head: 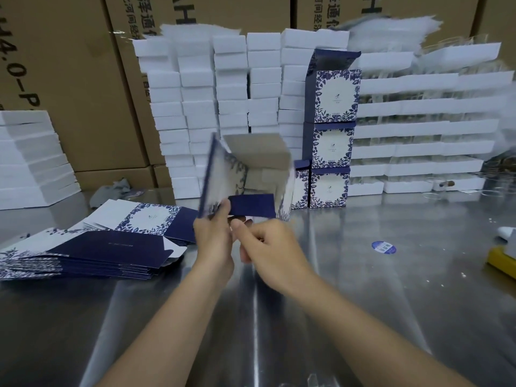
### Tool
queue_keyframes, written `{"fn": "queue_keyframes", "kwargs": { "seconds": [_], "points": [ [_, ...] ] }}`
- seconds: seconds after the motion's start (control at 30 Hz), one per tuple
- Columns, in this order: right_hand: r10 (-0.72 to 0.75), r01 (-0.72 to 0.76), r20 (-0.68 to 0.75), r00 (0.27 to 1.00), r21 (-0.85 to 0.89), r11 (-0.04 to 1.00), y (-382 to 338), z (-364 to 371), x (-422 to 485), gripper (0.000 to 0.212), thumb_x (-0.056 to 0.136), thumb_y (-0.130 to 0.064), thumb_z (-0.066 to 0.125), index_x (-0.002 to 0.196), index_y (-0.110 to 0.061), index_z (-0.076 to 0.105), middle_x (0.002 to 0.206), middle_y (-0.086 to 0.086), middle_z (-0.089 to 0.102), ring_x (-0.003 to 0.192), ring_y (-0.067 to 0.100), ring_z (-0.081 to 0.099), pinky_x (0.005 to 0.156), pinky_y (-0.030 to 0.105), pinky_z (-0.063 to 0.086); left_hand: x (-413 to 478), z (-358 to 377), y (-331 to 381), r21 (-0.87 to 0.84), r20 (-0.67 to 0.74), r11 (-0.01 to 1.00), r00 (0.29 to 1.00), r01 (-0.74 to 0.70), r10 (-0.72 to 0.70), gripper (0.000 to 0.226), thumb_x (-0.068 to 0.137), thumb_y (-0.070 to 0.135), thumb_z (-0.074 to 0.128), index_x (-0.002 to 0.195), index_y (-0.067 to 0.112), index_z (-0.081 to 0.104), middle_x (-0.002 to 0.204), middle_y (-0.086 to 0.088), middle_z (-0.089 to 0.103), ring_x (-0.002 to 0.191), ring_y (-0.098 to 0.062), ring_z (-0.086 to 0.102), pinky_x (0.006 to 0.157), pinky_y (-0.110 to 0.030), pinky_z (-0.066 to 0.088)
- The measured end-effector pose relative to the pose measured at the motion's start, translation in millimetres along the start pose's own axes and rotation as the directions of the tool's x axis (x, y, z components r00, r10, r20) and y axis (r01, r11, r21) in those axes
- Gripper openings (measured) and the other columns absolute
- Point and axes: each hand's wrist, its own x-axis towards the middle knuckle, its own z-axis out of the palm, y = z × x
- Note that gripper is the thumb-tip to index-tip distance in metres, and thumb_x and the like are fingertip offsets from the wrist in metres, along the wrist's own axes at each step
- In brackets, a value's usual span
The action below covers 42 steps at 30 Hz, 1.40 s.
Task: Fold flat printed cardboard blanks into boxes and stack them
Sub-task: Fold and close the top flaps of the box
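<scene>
A half-opened blue-and-white printed box blank (251,169) is held above the steel table, its grey inside facing me. My left hand (213,233) grips its lower left edge. My right hand (268,244) has its fingers curled just under a dark blue flap (252,205) at the bottom; whether it pinches the flap is unclear. A pile of flat blanks (92,247) lies at the left on the table. Folded boxes (331,141) stand stacked three high behind, with another folded box (300,185) beside the bottom one.
Stacks of white foam blocks (223,107) and white trays (418,129) line the back, with brown cartons (69,65) behind them. A round blue sticker (384,247) lies on the steel table (363,303). A yellow object (501,261) sits at the right edge.
</scene>
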Motion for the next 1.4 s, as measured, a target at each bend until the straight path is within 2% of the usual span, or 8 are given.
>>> {"fn": "queue_keyframes", "kwargs": {
  "seconds": [0.1, 0.17, 0.3, 0.47, 0.63, 0.8, 1.03, 1.4],
  "points": [
    [0.229, -0.242, 0.080, 0.970, 0.283, 0.928, 3.1, 5.4, 2.7, 0.061, 0.103, -0.059, 0.052, 0.059, -0.018, 0.063, 0.051, -0.006, 0.058, 0.046, 0.003, 0.049, 0.054, 0.019, 0.037, -3.1, 2.7, 3.4, -0.063, 0.065, 0.990, 0.990, 0.126, -0.122, 0.022, 0.104, 0.026, 0.066, 0.112, 0.005, 0.068, 0.103, -0.015, 0.081, 0.079, -0.019, 0.080, 0.087, -0.040, 0.063],
    [0.315, -0.328, 0.098, 0.944, 0.397, 0.857, 4.8, 2.6, 6.6, 0.054, 0.100, -0.063, 0.055, 0.069, -0.020, 0.065, 0.054, -0.005, 0.057, 0.044, 0.005, 0.045, 0.047, 0.018, 0.034, -7.4, 3.3, 3.6, -0.018, 0.148, 0.991, 0.981, 0.132, -0.128, 0.027, 0.105, 0.035, 0.064, 0.110, 0.013, 0.078, 0.105, -0.006, 0.082, 0.083, -0.013, 0.080, 0.092, -0.037, 0.058],
    [0.410, -0.368, 0.055, 0.911, 0.557, 0.744, 4.3, -9.7, 13.5, 0.048, 0.095, -0.062, 0.065, 0.070, -0.021, 0.064, 0.054, -0.004, 0.052, 0.040, 0.007, 0.038, 0.039, 0.016, 0.028, -14.9, 6.7, -0.9, 0.181, 0.205, 0.980, 0.972, 0.079, -0.116, 0.034, 0.097, 0.060, 0.065, 0.100, 0.028, 0.078, 0.089, 0.015, 0.082, 0.096, -0.004, 0.077, 0.108, -0.038, 0.039],
    [0.465, -0.346, -0.003, 0.886, 0.661, 0.665, 3.1, -11.7, 16.3, 0.046, 0.100, -0.044, 0.061, 0.060, -0.022, 0.063, 0.052, -0.004, 0.049, 0.039, 0.007, 0.036, 0.040, 0.018, 0.029, -20.3, 10.0, -8.5, 0.321, 0.232, 0.945, 0.962, 0.067, -0.147, 0.059, 0.086, 0.083, 0.056, 0.114, 0.035, 0.078, 0.087, 0.023, 0.079, 0.123, -0.009, 0.066, 0.119, -0.041, 0.032],
    [0.474, -0.340, -0.022, 0.880, 0.668, 0.662, 3.2, -11.3, 16.7, 0.040, 0.103, -0.031, 0.057, 0.067, -0.014, 0.066, 0.051, -0.003, 0.051, 0.040, 0.007, 0.040, 0.042, 0.018, 0.033, -23.0, 11.6, -4.8, 0.196, 0.209, 0.974, 0.965, 0.115, -0.156, 0.045, 0.088, 0.066, 0.070, 0.067, 0.029, 0.082, 0.079, 0.010, 0.080, 0.084, -0.008, 0.078, 0.102, -0.042, 0.046],
    [0.470, -0.353, -0.010, 0.883, 0.645, 0.678, 2.2, -9.3, 15.9, 0.037, 0.103, -0.032, 0.059, 0.073, -0.012, 0.068, 0.051, -0.004, 0.052, 0.041, 0.007, 0.041, 0.042, 0.018, 0.034, -25.4, 15.9, -8.0, 0.204, 0.285, 0.970, 0.940, 0.131, -0.187, 0.061, 0.102, 0.050, 0.058, 0.046, 0.026, 0.064, 0.058, 0.004, 0.061, 0.055, -0.009, 0.058, 0.094, -0.044, 0.051],
    [0.504, -0.363, -0.023, 0.863, 0.665, 0.652, 4.4, -14.0, 17.1, 0.044, 0.099, -0.038, 0.060, 0.061, -0.018, 0.055, 0.049, -0.002, 0.039, 0.041, 0.012, 0.031, 0.041, 0.021, 0.024, -22.4, 13.3, -0.1, 0.181, 0.199, 0.979, 0.972, 0.092, -0.128, 0.038, 0.106, 0.039, 0.054, 0.072, 0.028, 0.042, 0.057, 0.012, 0.040, 0.053, -0.004, 0.043, 0.072, -0.032, 0.036],
    [0.465, -0.301, -0.089, 0.881, 0.653, 0.695, 8.8, -13.7, 18.4, 0.033, 0.097, -0.016, 0.050, 0.064, -0.018, 0.051, 0.048, -0.006, 0.036, 0.042, 0.009, 0.027, 0.039, 0.019, 0.024, -12.3, 9.4, -1.5, 0.035, 0.113, 0.976, 0.970, 0.213, -0.215, 0.045, 0.100, 0.044, 0.064, 0.064, 0.027, 0.044, 0.054, 0.010, 0.038, 0.051, -0.007, 0.045, 0.057, -0.026, 0.032]
  ]
}}
